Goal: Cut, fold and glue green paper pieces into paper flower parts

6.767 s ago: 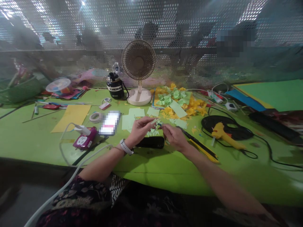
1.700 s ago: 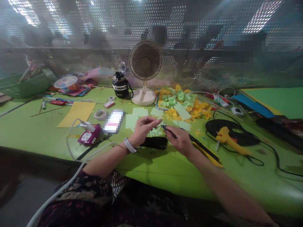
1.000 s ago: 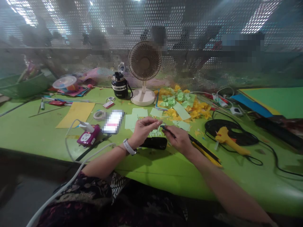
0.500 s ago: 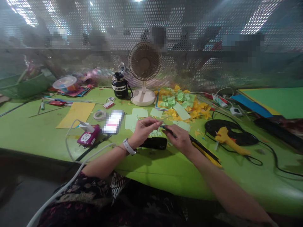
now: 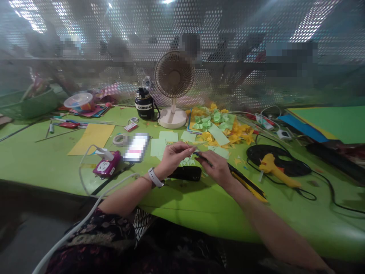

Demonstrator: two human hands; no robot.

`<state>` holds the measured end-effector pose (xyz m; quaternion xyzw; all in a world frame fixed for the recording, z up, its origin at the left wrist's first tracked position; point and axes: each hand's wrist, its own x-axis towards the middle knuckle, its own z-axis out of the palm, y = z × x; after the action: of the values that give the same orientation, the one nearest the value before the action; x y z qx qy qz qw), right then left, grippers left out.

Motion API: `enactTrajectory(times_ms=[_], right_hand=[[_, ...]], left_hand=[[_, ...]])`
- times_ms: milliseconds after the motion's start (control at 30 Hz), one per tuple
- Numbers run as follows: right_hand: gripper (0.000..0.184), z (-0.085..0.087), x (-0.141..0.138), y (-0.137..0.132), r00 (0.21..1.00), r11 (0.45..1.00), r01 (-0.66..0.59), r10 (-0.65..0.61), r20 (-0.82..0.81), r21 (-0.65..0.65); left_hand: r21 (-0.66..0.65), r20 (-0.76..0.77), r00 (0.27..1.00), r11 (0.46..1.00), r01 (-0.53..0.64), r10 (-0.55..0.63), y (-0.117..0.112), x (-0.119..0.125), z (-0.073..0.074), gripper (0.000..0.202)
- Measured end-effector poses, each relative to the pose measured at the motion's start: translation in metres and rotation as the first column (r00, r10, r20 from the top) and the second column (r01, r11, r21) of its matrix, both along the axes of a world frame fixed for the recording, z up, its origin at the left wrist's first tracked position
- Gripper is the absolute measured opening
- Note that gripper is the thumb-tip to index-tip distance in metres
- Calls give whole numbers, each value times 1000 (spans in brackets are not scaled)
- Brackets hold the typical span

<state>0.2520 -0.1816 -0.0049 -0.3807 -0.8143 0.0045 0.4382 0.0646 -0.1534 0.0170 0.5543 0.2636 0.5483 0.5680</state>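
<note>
My left hand (image 5: 172, 156) pinches a thin pale green paper strip (image 5: 189, 145) between thumb and fingers, and a white-strapped watch (image 5: 155, 177) sits on that wrist. My right hand (image 5: 215, 170) grips a slim dark tool (image 5: 203, 158), perhaps tweezers, whose tip is close to the strip. Under the hands lie small pale green paper pieces (image 5: 186, 161) and a black case (image 5: 185, 173). A yellow utility knife (image 5: 247, 185) lies just right of my right hand.
A heap of green and yellow paper pieces (image 5: 216, 123) lies behind the hands, beside a desk fan (image 5: 173, 74) and a black flask (image 5: 144, 104). A yellow glue gun (image 5: 273, 166) sits at right. A blurred phone (image 5: 136, 147) and purple socket (image 5: 107, 163) lie at left.
Both hands have drawn closer together over the table, with the dark tool's tip nearer the paper strip. The view has shifted slightly since the oldest frame.
</note>
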Motion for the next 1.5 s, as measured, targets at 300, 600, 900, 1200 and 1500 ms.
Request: enactTrajectory(times_ms=[300, 600, 900, 1200, 1500], right_hand=[[19, 0, 1, 0, 1000, 999, -21, 21, 12, 27], [19, 3, -3, -2, 999, 996, -8, 5, 42, 85], [26, 3, -8, -8, 990, 996, 77, -82, 118, 48], [32, 6, -4, -7, 993, 996, 84, -87, 80, 39], [34, 8, 0, -6, 999, 996, 9, -6, 41, -87]], left_hand=[[-30, 35, 999, 999, 42, -41, 1, -2, -2, 23], [-70, 100, 994, 997, 41, -34, 1, 0, -1, 22], [-80, 128, 991, 996, -32, 42, 2, 0, -5, 22], [-36, 110, 993, 999, -27, 31, 2, 0, 0, 21], [-12, 72, 997, 1000, 17, -16, 8, -3, -5, 18]])
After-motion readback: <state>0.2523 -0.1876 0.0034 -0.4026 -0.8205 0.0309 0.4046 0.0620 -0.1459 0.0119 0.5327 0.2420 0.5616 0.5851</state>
